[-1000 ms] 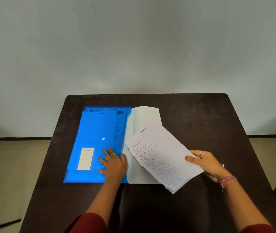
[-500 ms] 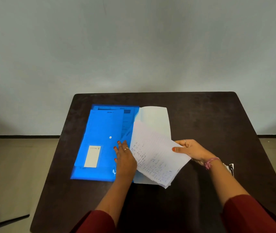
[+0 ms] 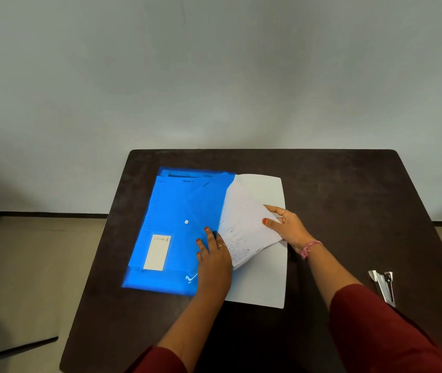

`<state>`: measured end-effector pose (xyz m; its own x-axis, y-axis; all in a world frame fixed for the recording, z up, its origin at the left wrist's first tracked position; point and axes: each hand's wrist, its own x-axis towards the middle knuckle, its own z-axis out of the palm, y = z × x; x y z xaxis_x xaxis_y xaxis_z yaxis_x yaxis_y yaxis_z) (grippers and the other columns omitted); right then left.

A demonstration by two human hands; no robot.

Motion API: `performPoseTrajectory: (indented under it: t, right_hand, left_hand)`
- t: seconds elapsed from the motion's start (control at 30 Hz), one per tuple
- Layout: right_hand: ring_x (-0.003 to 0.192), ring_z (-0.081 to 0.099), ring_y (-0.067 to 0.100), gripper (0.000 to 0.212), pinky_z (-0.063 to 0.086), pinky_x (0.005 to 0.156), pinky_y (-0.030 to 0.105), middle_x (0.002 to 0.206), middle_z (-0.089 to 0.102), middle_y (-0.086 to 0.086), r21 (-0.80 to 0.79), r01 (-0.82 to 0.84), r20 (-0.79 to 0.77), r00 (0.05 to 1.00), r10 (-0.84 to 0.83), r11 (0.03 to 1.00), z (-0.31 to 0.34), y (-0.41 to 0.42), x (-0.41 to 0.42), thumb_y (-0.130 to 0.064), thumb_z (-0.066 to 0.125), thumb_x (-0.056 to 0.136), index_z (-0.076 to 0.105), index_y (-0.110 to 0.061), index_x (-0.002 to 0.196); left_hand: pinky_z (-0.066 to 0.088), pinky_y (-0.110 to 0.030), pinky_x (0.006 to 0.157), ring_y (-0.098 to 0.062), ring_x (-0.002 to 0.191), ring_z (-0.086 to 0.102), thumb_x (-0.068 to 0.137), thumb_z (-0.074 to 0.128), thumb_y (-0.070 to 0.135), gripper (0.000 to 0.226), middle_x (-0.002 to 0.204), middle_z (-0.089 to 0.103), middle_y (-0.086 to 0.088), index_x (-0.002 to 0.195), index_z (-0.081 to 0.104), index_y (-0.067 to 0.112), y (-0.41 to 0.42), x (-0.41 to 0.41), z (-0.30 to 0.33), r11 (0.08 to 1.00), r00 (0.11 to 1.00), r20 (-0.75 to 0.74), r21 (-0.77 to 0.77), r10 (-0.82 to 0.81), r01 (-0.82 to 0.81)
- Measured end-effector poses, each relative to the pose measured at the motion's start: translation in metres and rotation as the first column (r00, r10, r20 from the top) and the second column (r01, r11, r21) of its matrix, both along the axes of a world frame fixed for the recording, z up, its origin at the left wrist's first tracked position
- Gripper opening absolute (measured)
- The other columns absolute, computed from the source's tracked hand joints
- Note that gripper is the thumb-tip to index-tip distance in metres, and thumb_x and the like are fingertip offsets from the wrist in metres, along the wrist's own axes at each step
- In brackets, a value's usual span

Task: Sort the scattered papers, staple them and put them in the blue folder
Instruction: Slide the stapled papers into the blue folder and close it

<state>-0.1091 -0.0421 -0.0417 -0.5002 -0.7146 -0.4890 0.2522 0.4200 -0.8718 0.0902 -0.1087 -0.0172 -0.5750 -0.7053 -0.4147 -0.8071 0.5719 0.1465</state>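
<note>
The blue folder point(image 3: 171, 232) lies flat on the left half of the dark table point(image 3: 335, 189), its white flap point(image 3: 263, 281) folded out to the right. My left hand point(image 3: 213, 261) presses flat on the folder's lower right part, fingers spread. My right hand point(image 3: 285, 226) pinches the right edge of a stack of lined, handwritten papers point(image 3: 244, 227). The stack's left edge sits partly inside the folder's opening, tilted. Other sheets show faintly through the blue cover.
A silver stapler point(image 3: 382, 286) lies near the table's right edge, behind my right forearm. A pale wall stands behind the table, and beige floor shows at the left.
My right hand has carried the paper stack leftward, from above the white flap into the folder's opening. My left hand has stayed on the folder.
</note>
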Motion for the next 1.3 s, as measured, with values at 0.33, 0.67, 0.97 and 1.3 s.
performPoseTrajectory:
  t: [0.33,0.67,0.97,1.3]
  right_hand:
    - [0.127,0.046,0.015,0.047,0.037,0.109,0.032,0.144,0.046,-0.002,-0.022,-0.003,-0.36,0.933,-0.005,1.0,-0.017,-0.019,0.063,-0.027,0.055,0.095,0.042,-0.021,0.14]
    - [0.124,0.041,0.006,0.051,0.029,0.096,0.001,0.146,0.041,0.006,-0.041,-0.117,-0.258,0.961,0.103,0.992,-0.016,-0.048,0.116,-0.015,0.046,0.1,0.026,-0.013,0.146]
    - [0.102,0.052,0.01,0.066,0.037,0.073,-0.004,0.121,0.049,0.002,0.002,-0.1,-0.269,0.958,0.097,0.995,-0.01,-0.068,0.118,-0.012,0.05,0.097,0.01,-0.012,0.15]
    - [0.112,0.056,0.021,0.05,0.044,0.1,0.026,0.129,0.054,0.013,0.031,-0.261,-0.22,0.94,0.261,0.965,-0.019,-0.08,0.123,-0.019,0.048,0.098,0.029,-0.006,0.143]
  left_hand:
    - [0.01,-0.043,0.117,-0.043,0.144,-0.008,0.094,0.048,-0.001,0.08,0.155,-0.025,-0.017,0.149,-0.011,0.0,-0.008,-0.001,0.004,0.988,0.999,0.017,0.151,0.029,-0.031]
    - [-0.002,-0.037,0.118,-0.037,0.144,-0.016,0.091,0.045,-0.003,0.081,0.154,-0.027,-0.015,0.149,-0.011,0.002,-0.011,0.0,0.011,0.954,0.988,-0.123,0.295,0.089,-0.049]
    - [0.006,-0.033,0.117,-0.028,0.146,-0.012,0.089,0.049,-0.003,0.087,0.158,-0.021,-0.001,0.151,-0.009,0.012,-0.017,0.008,0.008,0.902,0.931,-0.3,0.427,0.209,-0.065]
    - [0.013,-0.031,0.119,-0.021,0.147,-0.01,0.086,0.055,0.0,0.09,0.158,-0.02,0.0,0.151,-0.007,0.009,-0.018,0.012,0.007,0.902,0.924,-0.324,0.429,0.205,-0.049]
